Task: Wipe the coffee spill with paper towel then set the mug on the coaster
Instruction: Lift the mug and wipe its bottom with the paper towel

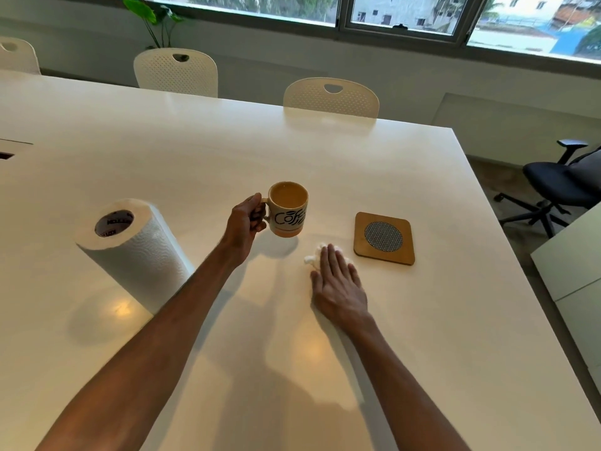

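White laminate is forming the table (406, 320) in the head view, the only view we are working from. We are gripping the mug (288, 209) with our left hand (245, 224), fingers curled closed through and around the handle. The mug appears to be lifted slightly clear of the surface, its shadow lying just below it, though we cannot confirm the gap. Pale coffee is showing inside the mug.

We are pressing our right hand (338, 281) flat, fingers extended and close together, onto a crumpled paper towel (313, 259), which is lying on the table between the mug and the coaster (384, 238). The wooden coaster is sitting just beside the towel, bare, with nothing on it.

Progress, as we are judging it: wiping is under way. No brown spill is visible around the towel, so the wipe may be nearly complete; any liquid under the hand is hidden. Placing the mug on the coaster is not yet done.

Count: one mug, one coaster, one crumpled towel, one paper towel roll (130, 252) standing upright at our left, three white chairs (331, 97) across the table.
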Available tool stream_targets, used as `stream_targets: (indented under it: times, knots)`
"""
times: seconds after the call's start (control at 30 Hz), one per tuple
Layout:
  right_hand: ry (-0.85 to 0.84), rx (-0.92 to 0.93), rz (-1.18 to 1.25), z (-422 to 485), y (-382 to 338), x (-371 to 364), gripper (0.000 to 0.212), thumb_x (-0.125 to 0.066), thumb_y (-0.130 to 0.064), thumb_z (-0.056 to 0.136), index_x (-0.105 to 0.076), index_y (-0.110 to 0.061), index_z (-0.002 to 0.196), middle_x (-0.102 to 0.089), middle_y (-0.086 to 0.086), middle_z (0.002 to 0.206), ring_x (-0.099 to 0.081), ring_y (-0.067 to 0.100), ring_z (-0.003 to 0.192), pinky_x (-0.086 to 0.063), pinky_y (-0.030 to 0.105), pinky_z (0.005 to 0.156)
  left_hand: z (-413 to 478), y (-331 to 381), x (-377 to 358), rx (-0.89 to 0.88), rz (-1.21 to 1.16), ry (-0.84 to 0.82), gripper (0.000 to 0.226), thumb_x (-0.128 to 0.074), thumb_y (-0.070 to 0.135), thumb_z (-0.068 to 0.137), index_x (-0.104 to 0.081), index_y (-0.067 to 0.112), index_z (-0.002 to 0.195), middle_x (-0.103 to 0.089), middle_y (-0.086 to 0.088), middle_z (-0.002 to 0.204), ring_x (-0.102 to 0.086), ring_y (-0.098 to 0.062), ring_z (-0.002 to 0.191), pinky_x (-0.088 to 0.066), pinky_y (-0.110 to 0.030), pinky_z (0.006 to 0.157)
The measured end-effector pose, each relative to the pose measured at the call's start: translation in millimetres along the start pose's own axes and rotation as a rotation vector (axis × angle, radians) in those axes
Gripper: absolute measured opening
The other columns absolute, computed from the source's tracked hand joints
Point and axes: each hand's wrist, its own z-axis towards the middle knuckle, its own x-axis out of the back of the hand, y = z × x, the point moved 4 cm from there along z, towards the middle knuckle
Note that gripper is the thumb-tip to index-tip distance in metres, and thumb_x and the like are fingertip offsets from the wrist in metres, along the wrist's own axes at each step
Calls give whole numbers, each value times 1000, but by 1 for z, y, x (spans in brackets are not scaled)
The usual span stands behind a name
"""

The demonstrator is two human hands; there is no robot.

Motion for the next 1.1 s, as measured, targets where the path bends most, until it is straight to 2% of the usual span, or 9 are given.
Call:
stream_targets:
  times: [0.13,0.23,0.4,0.57,0.63,0.77,0.87,1.03,1.1]
  knots:
    - [119,-20,0,16,-15,-1,61,-17,-46,115,-2,-29,172,10,3,179,15,21,166,3,44,136,-2,0,-1,3,1,-5,37,-47,24,113,-49,20,77,-36,11,62,-37,-4,53,-31,-24,59]
    - [127,-12,19,9,-25,-8,62,-21,-46,115,-10,-22,172,4,6,180,9,23,167,0,44,136,-2,1,-4,-1,-8,-14,37,-47,24,113,-50,19,77,-36,10,63,-37,-5,53,-31,-24,60]
    - [65,63,4,-33,-57,-35,71,-15,-56,111,5,-22,170,23,2,176,23,20,163,6,43,135,-1,-1,-11,2,-47,-26,36,-47,24,113,-50,20,77,-36,11,62,-36,-5,53,-30,-24,59]
    - [-46,220,-26,-65,-71,-43,71,-13,-61,110,10,-29,170,27,-7,175,30,12,160,10,41,134,-3,-8,-16,9,-50,-37,37,-48,25,113,-51,20,76,-37,10,63,-37,-6,56,-31,-25,60]
    - [-58,191,-35,-69,-64,-39,71,-11,-63,110,12,-32,169,28,-9,174,29,11,160,8,41,135,-4,-10,-17,11,-46,-38,37,-49,26,112,-51,21,76,-37,10,63,-37,-6,56,-32,-25,60]
    - [-29,-14,-3,-61,-33,-23,76,-7,-69,107,20,-30,167,35,-8,171,31,13,159,9,42,134,-6,-11,-17,9,-41,-46,37,-51,28,111,-51,22,75,-37,10,64,-38,-6,56,-33,-24,59]
    - [-54,-97,30,-42,-17,-13,77,-9,-68,108,25,-28,165,40,-4,169,36,14,157,12,45,134,-11,-8,-15,2,-23,-40,38,-50,28,112,-49,22,74,-35,10,63,-37,-6,56,-31,-25,59]
    - [32,-34,85,-16,-45,-19,88,-20,-71,106,35,-31,161,36,3,171,33,20,158,14,44,132,-17,-4,-13,-1,-29,-39,38,-50,27,112,-49,21,74,-35,10,62,-37,-5,54,-30,-26,60]
    - [48,-16,99,-13,-59,-26,93,-23,-72,105,36,-26,160,34,3,172,29,20,160,11,45,134,-19,-4,-13,-3,-32,-41,39,-50,26,112,-49,21,74,-35,10,63,-37,-5,54,-29,-26,60]
